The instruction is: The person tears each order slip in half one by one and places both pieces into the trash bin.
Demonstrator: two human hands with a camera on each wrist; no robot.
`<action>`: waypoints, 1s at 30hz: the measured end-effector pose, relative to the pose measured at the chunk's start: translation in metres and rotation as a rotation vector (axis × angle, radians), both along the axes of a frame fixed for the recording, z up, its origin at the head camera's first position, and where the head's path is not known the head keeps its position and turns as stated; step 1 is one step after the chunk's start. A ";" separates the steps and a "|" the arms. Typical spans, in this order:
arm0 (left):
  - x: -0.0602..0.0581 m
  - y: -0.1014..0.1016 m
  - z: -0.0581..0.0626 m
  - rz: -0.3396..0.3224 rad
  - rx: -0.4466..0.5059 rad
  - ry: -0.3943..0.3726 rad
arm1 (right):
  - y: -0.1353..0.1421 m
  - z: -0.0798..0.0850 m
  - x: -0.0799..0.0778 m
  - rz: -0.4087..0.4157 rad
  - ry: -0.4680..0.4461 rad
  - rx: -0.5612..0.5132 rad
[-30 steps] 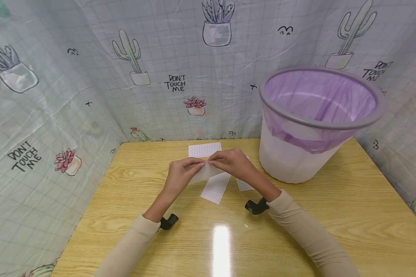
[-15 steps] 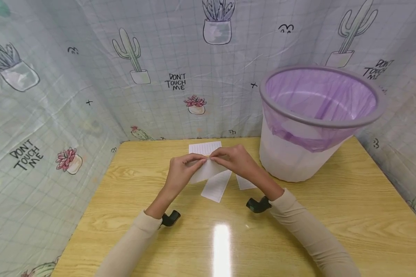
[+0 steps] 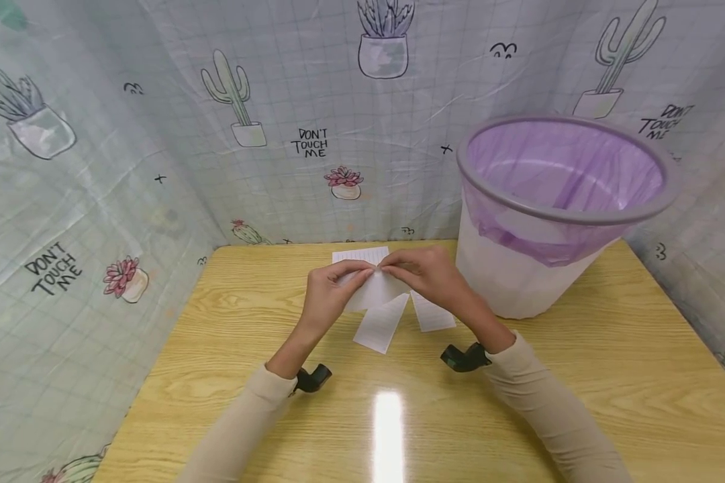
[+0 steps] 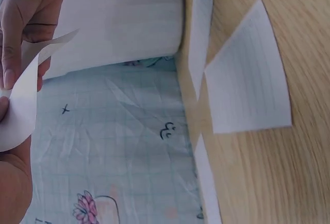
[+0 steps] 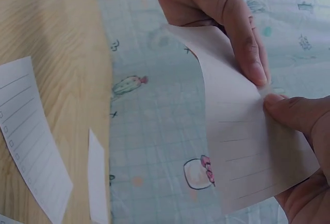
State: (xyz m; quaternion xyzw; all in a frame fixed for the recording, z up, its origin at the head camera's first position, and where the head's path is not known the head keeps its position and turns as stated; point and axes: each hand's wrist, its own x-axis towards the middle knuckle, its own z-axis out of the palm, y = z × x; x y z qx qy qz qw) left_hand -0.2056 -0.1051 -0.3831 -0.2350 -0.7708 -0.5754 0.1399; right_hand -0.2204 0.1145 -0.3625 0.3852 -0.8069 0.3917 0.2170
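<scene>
A sheet of lined paper (image 3: 374,295) hangs over the table, pinched at its upper edge by both hands. My left hand (image 3: 328,295) grips it between thumb and fingers from the left. From the right, my right hand (image 3: 430,276) pinches the same edge, the two sets of fingertips nearly meeting. In the right wrist view the held paper (image 5: 240,152) bends and shows faint ruled lines; in the left wrist view the paper (image 4: 23,105) curls between the hands. Below lie a lined slip (image 3: 382,327), a second slip (image 3: 433,313) and another slip (image 3: 362,254) farther back.
At the back right stands a white bin (image 3: 507,275) with a grey rim and a purple liner (image 3: 568,161). A cactus-print curtain (image 3: 278,194) hangs behind and left of the wooden table (image 3: 229,335). Black wrist mounts (image 3: 462,357) sit under the wrists.
Both hands have risen a little and shifted right with the paper still pinched. More of the right-hand slip on the table shows. The head view has also moved slightly.
</scene>
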 end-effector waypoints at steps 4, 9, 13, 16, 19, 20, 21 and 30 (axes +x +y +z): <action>0.003 0.009 0.004 -0.024 0.044 -0.005 | 0.008 0.003 0.006 -0.027 -0.002 -0.043; 0.004 0.022 0.009 -0.059 0.081 -0.017 | 0.019 0.004 0.015 -0.087 0.033 -0.085; 0.004 0.028 0.013 -0.064 0.070 -0.011 | 0.027 0.008 0.019 -0.111 -0.005 -0.080; 0.005 0.031 0.016 -0.078 0.046 -0.012 | 0.036 0.012 0.023 -0.136 -0.050 -0.037; 0.005 0.033 0.019 -0.094 0.023 -0.017 | 0.045 0.015 0.028 -0.166 -0.082 -0.005; 0.006 0.033 0.019 -0.098 0.015 -0.019 | 0.049 0.015 0.030 -0.174 -0.086 -0.001; 0.006 0.033 0.020 -0.100 0.006 -0.019 | 0.052 0.016 0.031 -0.178 -0.091 -0.001; 0.004 0.034 0.020 -0.137 -0.076 0.038 | 0.066 0.021 0.037 -0.159 -0.067 0.015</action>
